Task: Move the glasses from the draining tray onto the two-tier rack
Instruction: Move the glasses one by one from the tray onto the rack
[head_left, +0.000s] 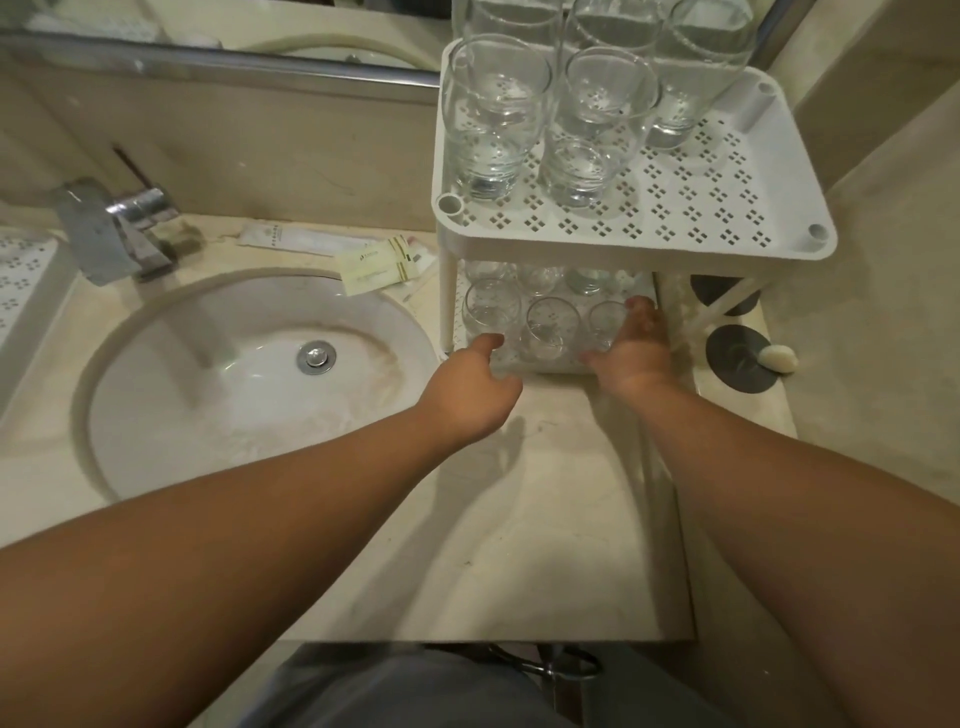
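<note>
While both hands reach the rack's (675, 244) lower tier, clear glasses (493, 312) upright, left hand (475, 382) & right hand (636, 348) loose, holding nothing

1. We see two bare forearms, no sleeves reaching the wrists.
2. Our left hand (470, 387) and right hand (631, 348) wear no gloves, rings or watches.
3. We wear grey-blue cloth garment (395, 691) below.

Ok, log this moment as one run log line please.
stage: loading lower tier | left hand: open, at the rack's lower tier front | right hand: open, touching rightmost front glass | upper tier: holds glasses
</note>
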